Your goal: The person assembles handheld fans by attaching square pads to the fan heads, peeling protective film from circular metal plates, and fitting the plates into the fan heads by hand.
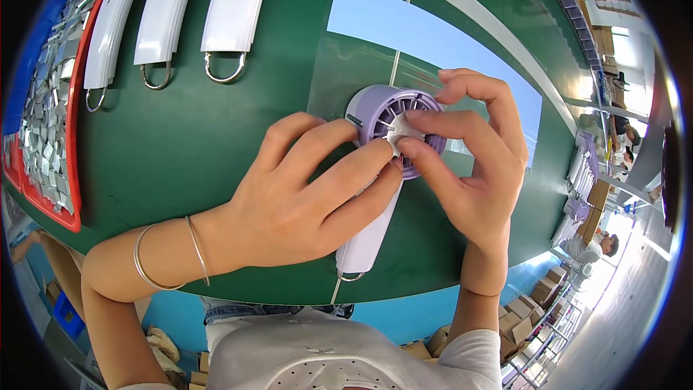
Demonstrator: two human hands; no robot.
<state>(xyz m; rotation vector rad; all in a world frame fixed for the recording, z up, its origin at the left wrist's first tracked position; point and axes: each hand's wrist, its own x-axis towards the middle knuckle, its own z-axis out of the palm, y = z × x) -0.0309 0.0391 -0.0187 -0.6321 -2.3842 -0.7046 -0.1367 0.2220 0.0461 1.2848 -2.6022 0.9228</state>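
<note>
A handheld fan [369, 105] lies on the green table in front of me, with a purple round head, a white handle and a metal loop at its near end. Fingers of my left hand [285, 195] wrap over the left side of the head and the upper handle, keeping hold of it. At the middle of the fan's grille sits a small silvery-white disc [402, 128]. My right hand [491, 152] pinches that disc between thumb and index finger, its other fingers curled above. Part of the handle is hidden under my left hand.
Three white fan handles [234, 7] with metal loops lie in a row at the far left. Beside them a red tray [75, 137] holds many small silvery pieces. A pale blue strip [447, 36] lies beyond the fan. More purple-and-white fans [581, 166] are at the right edge.
</note>
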